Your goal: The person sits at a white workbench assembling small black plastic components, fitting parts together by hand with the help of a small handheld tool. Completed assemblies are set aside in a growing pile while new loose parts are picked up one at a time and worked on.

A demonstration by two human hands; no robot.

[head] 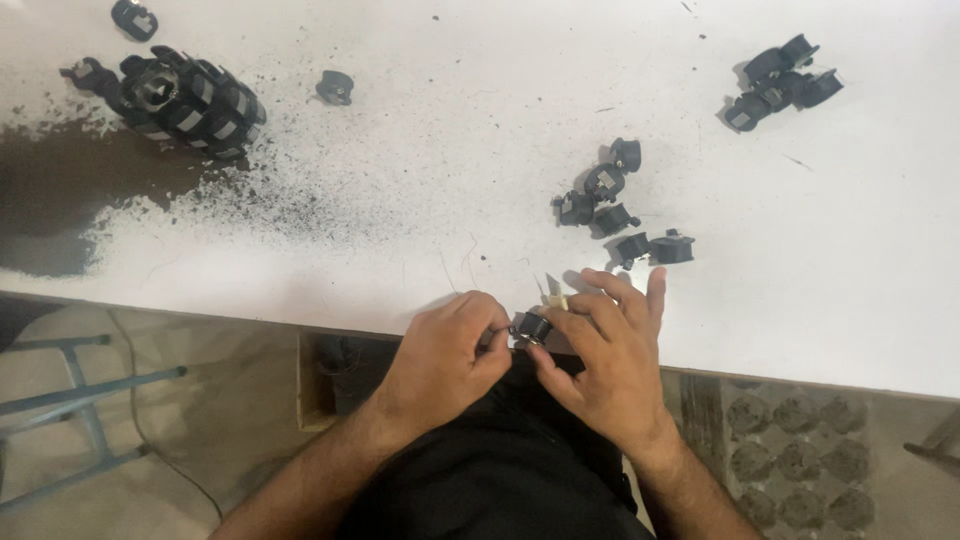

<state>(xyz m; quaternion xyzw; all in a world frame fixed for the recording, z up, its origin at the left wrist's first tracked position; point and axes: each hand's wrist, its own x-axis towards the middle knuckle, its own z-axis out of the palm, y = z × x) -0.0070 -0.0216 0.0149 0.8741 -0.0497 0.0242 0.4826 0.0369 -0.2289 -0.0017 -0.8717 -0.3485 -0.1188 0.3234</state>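
Left hand (pixel 440 352) and right hand (pixel 600 355), fingers curled, pinch one small round black plastic part (pixel 531 326), its underside hidden, at the white table (pixel 860 300) edge.

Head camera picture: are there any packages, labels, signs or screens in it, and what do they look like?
None can be seen: no package, label, sign or screen.
White table: only loose small black parts, a large black striped part at far left, and dark dust.
Both hands hold a small black part at the table's near edge.
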